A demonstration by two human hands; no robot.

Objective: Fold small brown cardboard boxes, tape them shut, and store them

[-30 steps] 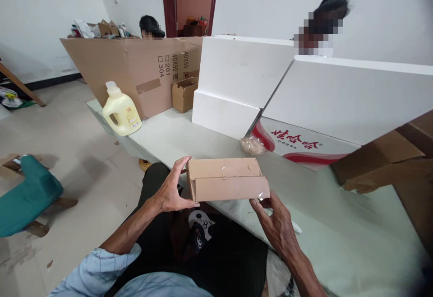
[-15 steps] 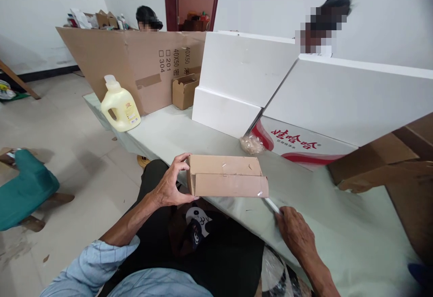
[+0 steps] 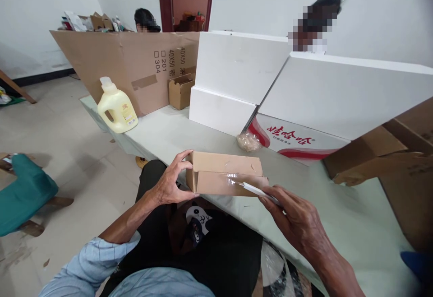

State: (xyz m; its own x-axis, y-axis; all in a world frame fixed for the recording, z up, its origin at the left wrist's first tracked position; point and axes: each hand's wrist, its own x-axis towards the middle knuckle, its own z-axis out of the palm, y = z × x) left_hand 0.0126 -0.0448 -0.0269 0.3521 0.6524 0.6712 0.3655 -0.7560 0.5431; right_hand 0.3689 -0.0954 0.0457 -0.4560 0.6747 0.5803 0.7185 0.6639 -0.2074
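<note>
A small brown cardboard box (image 3: 225, 173) is held just above the near edge of the pale green table (image 3: 348, 229). My left hand (image 3: 171, 184) grips its left end, thumb on the front face and fingers over the top. My right hand (image 3: 294, 218) is closed on a thin white strip (image 3: 260, 191), which reaches the box's front right, where a shiny piece of clear tape (image 3: 237, 178) lies. I cannot make out what the strip is.
A yellow detergent jug (image 3: 117, 107) stands at the table's far left. Behind it lean a big cardboard sheet (image 3: 125, 67), a small open carton (image 3: 181, 91), white foam slabs (image 3: 237, 71) and a red-printed box (image 3: 291, 139). Brown cartons (image 3: 389, 152) crowd the right. Two people sit beyond.
My right hand left the box's lower right corner, dropped to the table onto a thin white strip, then brought it up to the box's front. The left hand keeps its grip.
</note>
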